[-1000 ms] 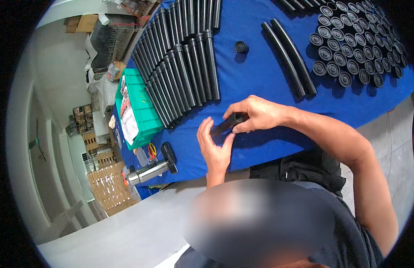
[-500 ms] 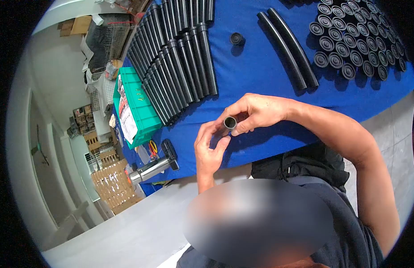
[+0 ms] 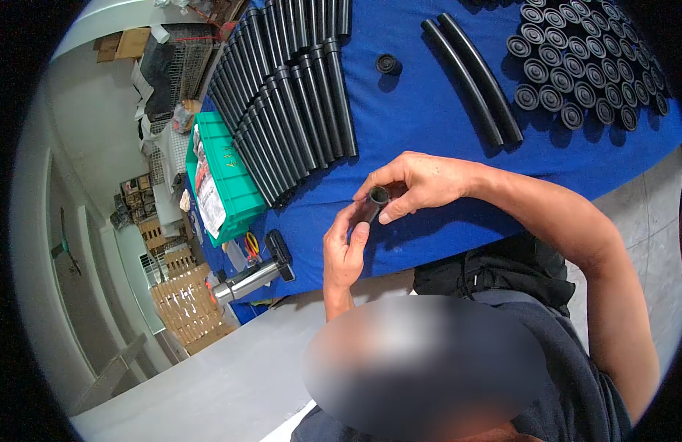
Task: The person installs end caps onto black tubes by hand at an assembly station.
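A short black tube [image 3: 374, 202] is held between my two hands above the front edge of the table, its open end tilted up toward me. My left hand [image 3: 344, 252] wraps around its lower side, with the thumb lying along it. Close to the rim, my right hand [image 3: 420, 186] curls its fingers behind the tube, and its thumb is beside the tube. The tube's far end is hidden by my fingers. A single round black cap [image 3: 387, 65] stands on the blue cloth beyond my hands.
Rows of black tubes [image 3: 289, 110] lie at the left beside a green crate [image 3: 234, 177]. Two long curved tubes [image 3: 477, 81] rest right of centre, near many round black caps [image 3: 577, 70]. A metal cylinder with a black head [image 3: 256, 276] and yellow-handled scissors [image 3: 252, 243] lie near the left edge.
The tube has tilted, so more of its side shows. My left thumb has moved up and now lies along the tube. My right hand has barely moved.
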A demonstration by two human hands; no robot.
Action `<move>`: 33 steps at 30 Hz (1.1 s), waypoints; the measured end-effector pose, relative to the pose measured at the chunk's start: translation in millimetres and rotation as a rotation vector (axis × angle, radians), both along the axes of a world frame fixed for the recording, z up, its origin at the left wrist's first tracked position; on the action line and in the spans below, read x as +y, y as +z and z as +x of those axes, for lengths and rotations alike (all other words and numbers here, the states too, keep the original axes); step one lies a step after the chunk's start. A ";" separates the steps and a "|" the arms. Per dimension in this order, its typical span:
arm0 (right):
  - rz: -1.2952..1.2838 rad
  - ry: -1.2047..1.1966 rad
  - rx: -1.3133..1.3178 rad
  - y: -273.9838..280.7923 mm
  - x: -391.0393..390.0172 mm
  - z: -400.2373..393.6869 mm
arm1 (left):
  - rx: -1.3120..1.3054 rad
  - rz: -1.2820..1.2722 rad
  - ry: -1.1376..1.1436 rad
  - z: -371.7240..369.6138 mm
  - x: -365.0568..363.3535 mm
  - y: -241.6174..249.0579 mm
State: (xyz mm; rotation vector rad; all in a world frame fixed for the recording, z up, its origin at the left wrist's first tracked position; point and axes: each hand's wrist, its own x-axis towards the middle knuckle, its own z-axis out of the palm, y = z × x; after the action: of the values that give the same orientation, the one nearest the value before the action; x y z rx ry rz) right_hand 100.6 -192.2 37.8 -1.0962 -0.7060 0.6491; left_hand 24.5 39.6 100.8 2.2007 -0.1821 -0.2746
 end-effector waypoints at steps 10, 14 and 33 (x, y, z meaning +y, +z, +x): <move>-0.154 -0.229 -0.209 3.1 -2.4 1.1 | 0.304 -0.794 0.270 -38.6 -34.3 -25.5; -0.130 -0.343 -0.414 -3.3 1.5 -0.3 | 0.757 -1.654 0.477 -26.0 -39.7 -61.0; -1.452 -0.953 -1.197 19.4 -6.6 104.4 | 0.262 -1.718 0.300 14.1 -28.3 -94.8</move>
State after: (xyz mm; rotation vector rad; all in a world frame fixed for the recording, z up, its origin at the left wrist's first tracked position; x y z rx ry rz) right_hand 205.0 -198.8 57.3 -2.9898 -0.4729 -0.6209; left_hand 38.5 11.3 6.0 0.4611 0.0751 -0.1189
